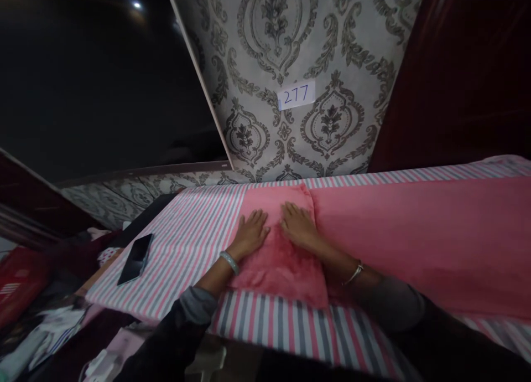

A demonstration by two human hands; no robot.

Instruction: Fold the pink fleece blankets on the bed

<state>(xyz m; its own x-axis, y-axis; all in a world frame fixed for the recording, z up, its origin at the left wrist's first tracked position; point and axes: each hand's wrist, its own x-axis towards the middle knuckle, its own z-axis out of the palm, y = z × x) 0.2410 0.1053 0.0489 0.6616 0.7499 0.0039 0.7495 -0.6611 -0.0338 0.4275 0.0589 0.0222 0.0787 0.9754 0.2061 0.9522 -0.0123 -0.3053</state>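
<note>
A pink plush cloth (423, 232) lies spread over a striped cloth in pink, grey and white (182, 232). Its left part forms a folded flap (282, 282) whose edge runs under my right forearm. My left hand (251, 232) rests flat on the flap's left side, fingers outstretched and pointing away from me. On the flap's right side, near that edge, my right hand (298, 224) presses flat with its fingers extended. Neither hand grips anything. Part of the pink cloth is hidden beneath my hands and right arm.
A dark phone (136, 258) lies on the striped cloth to the left. Behind stand a large black screen (103, 83) and a patterned wall with a paper label reading 277 (296, 95). Clothes (53, 329) and a white object (102, 365) are at lower left.
</note>
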